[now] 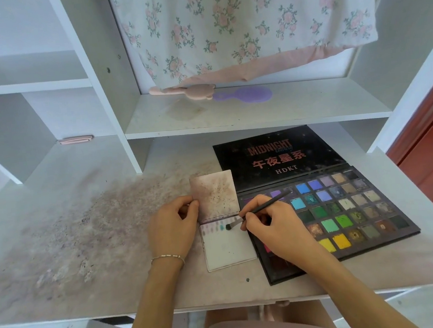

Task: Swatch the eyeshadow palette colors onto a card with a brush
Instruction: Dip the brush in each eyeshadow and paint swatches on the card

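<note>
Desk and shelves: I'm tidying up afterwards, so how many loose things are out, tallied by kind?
Black eyeshadow palette, open: 1
White swatch card pad, stained top sheet flipped up: 1
Thin black makeup brush: 1
Pink bear-shaped hand mirror: 1
Purple round hairbrush: 1
Pink flat hair clip: 1
Total: 6

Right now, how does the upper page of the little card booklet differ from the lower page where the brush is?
The upper page is smudged all over with pinkish-brown powder and dark specks; the lower page is mostly white, with a neat row of small swatches along its top edge. The left hand pinches the upper page's edge, while the brush in the right hand touches the lower page. Both lie beside the eyeshadow palette.
</note>
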A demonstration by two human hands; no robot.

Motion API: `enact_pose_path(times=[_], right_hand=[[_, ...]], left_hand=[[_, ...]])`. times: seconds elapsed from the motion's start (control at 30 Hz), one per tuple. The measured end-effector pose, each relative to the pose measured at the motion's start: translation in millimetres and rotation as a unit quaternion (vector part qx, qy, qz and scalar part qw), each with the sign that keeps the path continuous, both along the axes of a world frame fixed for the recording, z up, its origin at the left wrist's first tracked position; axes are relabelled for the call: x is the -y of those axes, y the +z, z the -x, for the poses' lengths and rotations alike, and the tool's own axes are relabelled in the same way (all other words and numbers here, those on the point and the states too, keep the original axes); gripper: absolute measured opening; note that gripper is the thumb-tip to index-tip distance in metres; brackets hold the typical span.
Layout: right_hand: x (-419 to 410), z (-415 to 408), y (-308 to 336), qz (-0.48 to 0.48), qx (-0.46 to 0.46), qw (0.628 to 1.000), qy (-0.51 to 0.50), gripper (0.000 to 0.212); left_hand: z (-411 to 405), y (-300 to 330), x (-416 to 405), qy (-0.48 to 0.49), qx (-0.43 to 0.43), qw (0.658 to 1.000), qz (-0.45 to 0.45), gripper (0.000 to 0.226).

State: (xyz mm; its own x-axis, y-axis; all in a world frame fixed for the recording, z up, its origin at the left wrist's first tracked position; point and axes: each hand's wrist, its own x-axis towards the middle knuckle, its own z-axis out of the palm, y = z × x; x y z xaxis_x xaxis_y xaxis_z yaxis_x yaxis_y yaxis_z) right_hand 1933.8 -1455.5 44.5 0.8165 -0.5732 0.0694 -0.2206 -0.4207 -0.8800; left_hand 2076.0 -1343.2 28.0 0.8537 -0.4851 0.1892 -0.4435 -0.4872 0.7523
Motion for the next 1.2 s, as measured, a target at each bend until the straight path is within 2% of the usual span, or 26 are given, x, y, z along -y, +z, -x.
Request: enact_pose_path(times=[0.8, 1.03, 1.2], right_hand=[[0.1, 0.7, -1.4, -0.005, 0.004, 1.0, 0.003, 0.02], [6.9, 8.3, 3.4, -0.089, 0.176, 0.974, -0.112, 0.022], [17.9, 27.2, 5.8, -0.087, 0.195, 0.966, -0.146, 0.024]], left_hand=[[0.3, 0.4, 1.3, -0.001, -0.006, 1.0, 0.004, 0.013], [0.2, 0.9, 1.1, -0.001, -0.007, 1.0, 0.004, 0.013], [0.2, 0.4, 1.2, -0.001, 0.001, 1.0, 0.004, 0.013]])
